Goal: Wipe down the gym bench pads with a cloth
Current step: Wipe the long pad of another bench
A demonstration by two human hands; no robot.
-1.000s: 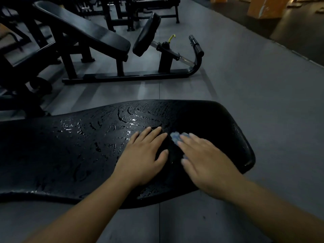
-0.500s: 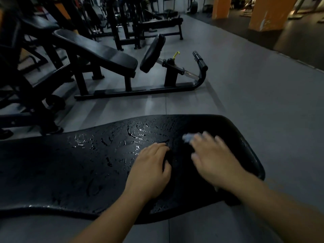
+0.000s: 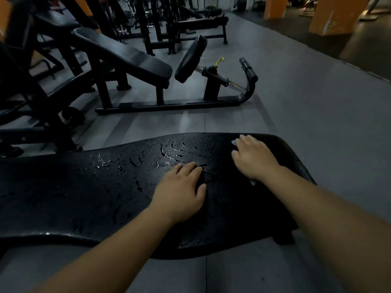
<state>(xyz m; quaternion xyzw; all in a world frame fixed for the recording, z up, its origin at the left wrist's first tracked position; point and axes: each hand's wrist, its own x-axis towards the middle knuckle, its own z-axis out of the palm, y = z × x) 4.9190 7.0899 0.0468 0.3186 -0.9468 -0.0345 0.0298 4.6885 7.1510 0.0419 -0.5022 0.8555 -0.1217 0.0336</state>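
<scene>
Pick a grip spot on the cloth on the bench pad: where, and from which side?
Probably the pale corner of the cloth that shows beyond the fingertips of the right hand, pinched from above on the far side. The rest lies flat on the wet bench pad under the palm, with only a sliver showing by the wrist.

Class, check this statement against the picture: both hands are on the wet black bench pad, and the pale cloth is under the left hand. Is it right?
One detail is wrong: the pale cloth is under the right hand, not the left hand. Both hands are indeed on the wet black bench pad. The head view shows this.
</scene>
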